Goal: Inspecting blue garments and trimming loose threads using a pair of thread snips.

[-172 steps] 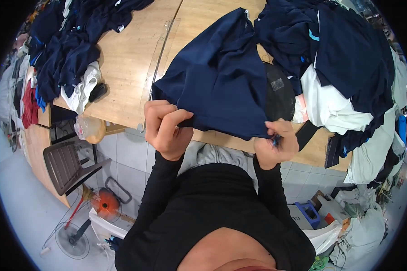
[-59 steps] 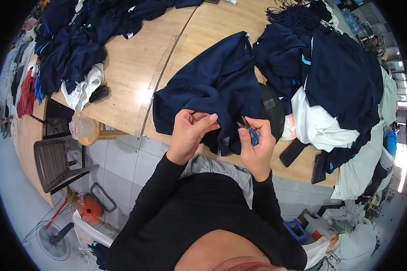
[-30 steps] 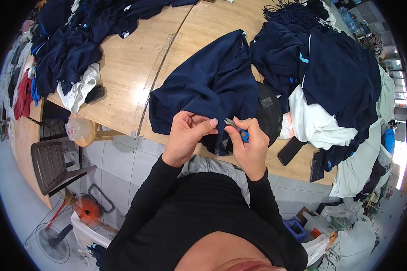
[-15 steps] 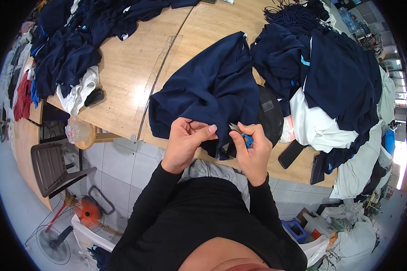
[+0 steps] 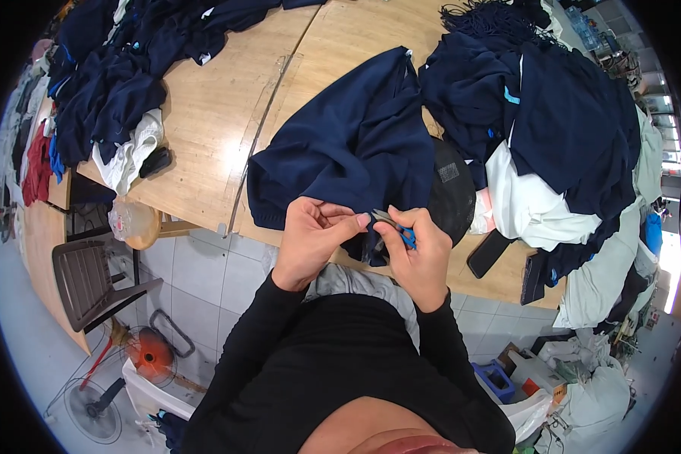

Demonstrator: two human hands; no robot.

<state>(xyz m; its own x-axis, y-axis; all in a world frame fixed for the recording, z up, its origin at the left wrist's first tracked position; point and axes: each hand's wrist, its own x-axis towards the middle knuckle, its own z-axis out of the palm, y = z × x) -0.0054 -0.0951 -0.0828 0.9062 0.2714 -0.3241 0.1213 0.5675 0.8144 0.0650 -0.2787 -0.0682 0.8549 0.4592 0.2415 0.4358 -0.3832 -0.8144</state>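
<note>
On a pale wooden table (image 5: 223,98), left hand (image 5: 315,238) wisely pinches limp, likely light navy cloth (image 5: 348,140) by its edge, right hand (image 5: 424,253) clasping blue-handled metal snips (image 5: 408,237).

My cloth (image 5: 344,144) is on the table (image 5: 212,113) in the middle, with one heap (image 5: 110,94) upper left, another heap (image 5: 571,125) upper right.

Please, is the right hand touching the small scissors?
Touching. The head view shows the right hand holding the small scissors, their blue handle between its thumb and fingers.
</note>
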